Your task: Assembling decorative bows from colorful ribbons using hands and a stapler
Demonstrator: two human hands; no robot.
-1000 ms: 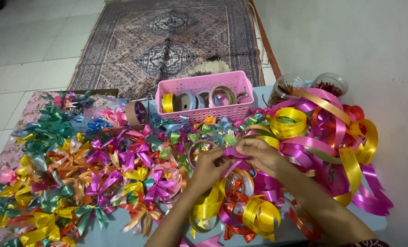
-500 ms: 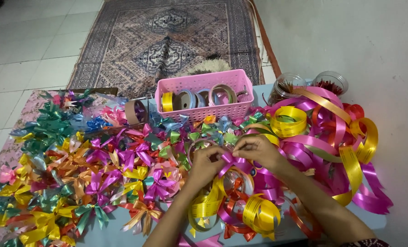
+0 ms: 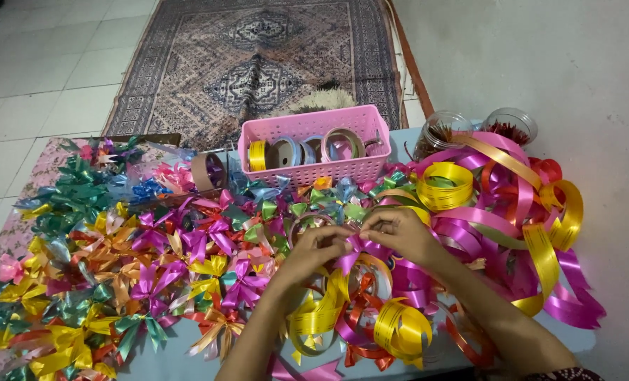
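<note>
My left hand (image 3: 316, 250) and my right hand (image 3: 398, 232) meet over the middle of the table, fingertips pinched together on a piece of magenta ribbon (image 3: 360, 248) folded into a bow shape. Its tails hang down below my fingers. Under and around my hands lie loose coils of yellow ribbon (image 3: 401, 329), orange ribbon and pink ribbon (image 3: 469, 227). A wide heap of finished ribbon bows (image 3: 138, 261) in purple, yellow, green, orange and pink covers the table to the left of my left hand.
A pink plastic basket (image 3: 314, 169) with several ribbon rolls stands at the table's far edge. Two clear jars (image 3: 509, 125) sit at the back right. A roll of brown tape (image 3: 207, 171) stands left of the basket. A patterned rug (image 3: 258, 63) lies on the tiled floor beyond.
My hands have shifted slightly up and closer together, and the magenta ribbon between them has been drawn into a tighter bow shape. The rest of the table is unchanged.
</note>
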